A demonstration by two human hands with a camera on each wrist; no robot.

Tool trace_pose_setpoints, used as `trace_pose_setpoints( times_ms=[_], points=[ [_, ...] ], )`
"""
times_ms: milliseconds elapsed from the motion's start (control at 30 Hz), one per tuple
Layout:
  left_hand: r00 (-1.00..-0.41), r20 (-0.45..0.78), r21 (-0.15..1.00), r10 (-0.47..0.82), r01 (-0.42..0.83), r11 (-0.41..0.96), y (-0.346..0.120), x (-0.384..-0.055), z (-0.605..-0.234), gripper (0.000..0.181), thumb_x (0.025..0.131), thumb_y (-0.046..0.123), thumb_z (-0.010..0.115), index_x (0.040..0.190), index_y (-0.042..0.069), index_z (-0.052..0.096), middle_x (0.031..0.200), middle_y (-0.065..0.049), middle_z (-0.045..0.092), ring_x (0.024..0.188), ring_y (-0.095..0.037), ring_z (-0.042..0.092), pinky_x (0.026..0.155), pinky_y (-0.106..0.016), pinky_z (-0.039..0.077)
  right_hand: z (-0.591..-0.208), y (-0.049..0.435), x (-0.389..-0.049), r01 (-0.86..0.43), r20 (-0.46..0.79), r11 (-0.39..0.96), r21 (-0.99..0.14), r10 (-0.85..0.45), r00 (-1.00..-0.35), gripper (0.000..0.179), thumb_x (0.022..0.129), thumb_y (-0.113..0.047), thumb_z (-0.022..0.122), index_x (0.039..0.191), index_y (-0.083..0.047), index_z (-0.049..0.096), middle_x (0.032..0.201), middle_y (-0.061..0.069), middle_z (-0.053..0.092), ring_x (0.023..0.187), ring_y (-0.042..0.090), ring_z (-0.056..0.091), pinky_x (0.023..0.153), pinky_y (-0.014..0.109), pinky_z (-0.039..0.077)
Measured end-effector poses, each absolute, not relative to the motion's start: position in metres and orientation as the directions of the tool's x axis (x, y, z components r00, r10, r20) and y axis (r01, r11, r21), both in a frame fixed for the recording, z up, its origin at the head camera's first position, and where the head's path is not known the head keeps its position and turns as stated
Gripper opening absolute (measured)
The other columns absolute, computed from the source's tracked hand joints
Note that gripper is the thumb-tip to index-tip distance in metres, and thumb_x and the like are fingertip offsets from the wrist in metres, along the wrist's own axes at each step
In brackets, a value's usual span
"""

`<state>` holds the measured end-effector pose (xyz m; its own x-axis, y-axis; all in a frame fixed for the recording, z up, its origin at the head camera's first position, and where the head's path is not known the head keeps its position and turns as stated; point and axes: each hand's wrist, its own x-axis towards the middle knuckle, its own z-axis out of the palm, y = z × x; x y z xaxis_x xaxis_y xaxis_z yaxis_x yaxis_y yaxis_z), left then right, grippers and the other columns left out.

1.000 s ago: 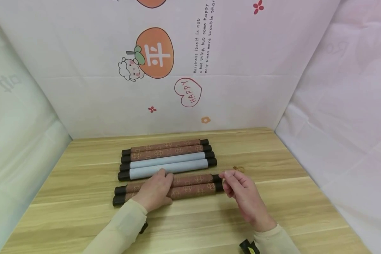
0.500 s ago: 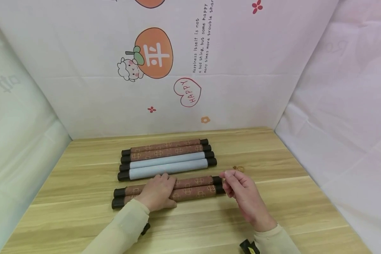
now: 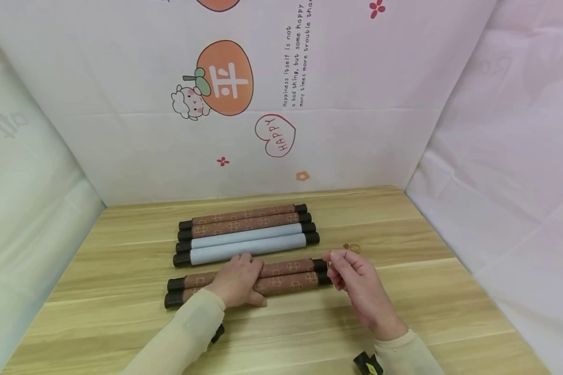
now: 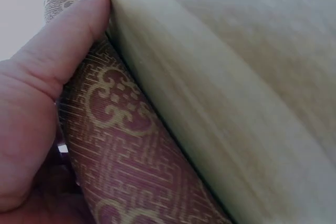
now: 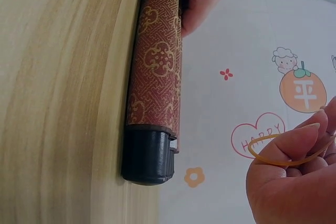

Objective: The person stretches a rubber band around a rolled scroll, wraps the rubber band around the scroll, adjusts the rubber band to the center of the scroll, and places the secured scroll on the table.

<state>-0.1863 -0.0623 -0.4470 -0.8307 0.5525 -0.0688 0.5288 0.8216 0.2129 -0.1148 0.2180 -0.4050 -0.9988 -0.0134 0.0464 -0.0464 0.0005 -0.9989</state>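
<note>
Brown scroll (image 3: 291, 284) on the bench (image 3: 431, 297), gripped near its middle by the left hand (image 3: 236, 282), thumb on the near side; a rubber band (image 5: 287, 164) is pinched by the right hand (image 3: 362, 289), fingertips together.

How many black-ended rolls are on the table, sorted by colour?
Brown gold-patterned rolls: 4
Pale blue rolls: 2
Total: 6
</note>
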Motion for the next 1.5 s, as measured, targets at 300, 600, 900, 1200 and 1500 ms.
trace_pose_setpoints(
  times_ms=[300, 600, 900, 1200, 1500],
  points=[
    [-0.81, -0.016, 0.218, 0.586, 0.569, 0.793, -0.066, -0.187, -0.448, 0.067, 0.076, 0.048, 0.091, 0.12, 0.005, 0.065, 0.1, -0.009, 0.055, 0.086, -0.023, 0.053, 0.078, -0.043, 0.053, -0.404, 0.219, -0.114, -0.048, 0.048, -0.004, -0.999, -0.013, -0.999, 0.03, 0.109, -0.03, 0.055, 0.111, -0.004, 0.07, 0.085, -0.001, 0.062, 0.077, 0.012, 0.056, 0.068, 0.024, 0.049],
    [-0.804, 0.049, 0.202, 0.593, 0.589, 0.782, -0.066, -0.182, -0.447, 0.058, 0.075, 0.03, 0.089, 0.122, 0.009, 0.062, 0.105, -0.01, 0.061, 0.089, -0.021, 0.062, 0.079, -0.042, 0.058, -0.403, 0.222, -0.114, -0.069, 0.069, -0.005, -0.998, -0.02, -0.997, 0.03, 0.11, -0.03, 0.052, 0.111, -0.006, 0.071, 0.085, -0.002, 0.061, 0.077, 0.011, 0.056, 0.068, 0.024, 0.049],
    [-0.821, 0.11, 0.135, 0.56, 0.57, 0.81, -0.064, -0.174, -0.447, 0.061, 0.077, 0.03, 0.079, 0.129, 0.005, 0.058, 0.105, -0.01, 0.067, 0.092, -0.028, 0.067, 0.079, -0.046, 0.058, -0.403, 0.223, -0.114, -0.065, 0.065, -0.014, -0.998, -0.01, -0.998, 0.03, 0.11, -0.03, 0.053, 0.11, -0.007, 0.072, 0.085, -0.003, 0.061, 0.077, 0.01, 0.056, 0.068, 0.023, 0.048],
    [-0.815, 0.163, 0.099, 0.557, 0.575, 0.812, -0.065, -0.17, -0.449, 0.062, 0.078, 0.038, 0.083, 0.127, 0.007, 0.059, 0.102, -0.007, 0.067, 0.086, -0.024, 0.066, 0.076, -0.042, 0.058, -0.402, 0.221, -0.114, -0.057, 0.057, -0.006, -0.998, 0.003, -0.998, 0.031, 0.11, -0.03, 0.053, 0.111, -0.005, 0.071, 0.085, -0.002, 0.061, 0.077, 0.01, 0.056, 0.068, 0.023, 0.049],
    [-0.793, 0.229, 0.071, 0.565, 0.592, 0.803, -0.073, -0.164, -0.442, 0.087, 0.076, 0.056, 0.088, 0.142, 0.01, 0.058, 0.12, -0.009, 0.072, 0.103, -0.028, 0.071, 0.086, -0.046, 0.059, -0.403, 0.223, -0.115, -0.062, 0.064, 0.155, -0.986, 0.009, -0.998, 0.047, 0.111, -0.041, 0.045, 0.132, -0.005, 0.065, 0.11, 0.016, 0.07, 0.087, 0.019, 0.059, 0.075, 0.027, 0.053]
  ],
)
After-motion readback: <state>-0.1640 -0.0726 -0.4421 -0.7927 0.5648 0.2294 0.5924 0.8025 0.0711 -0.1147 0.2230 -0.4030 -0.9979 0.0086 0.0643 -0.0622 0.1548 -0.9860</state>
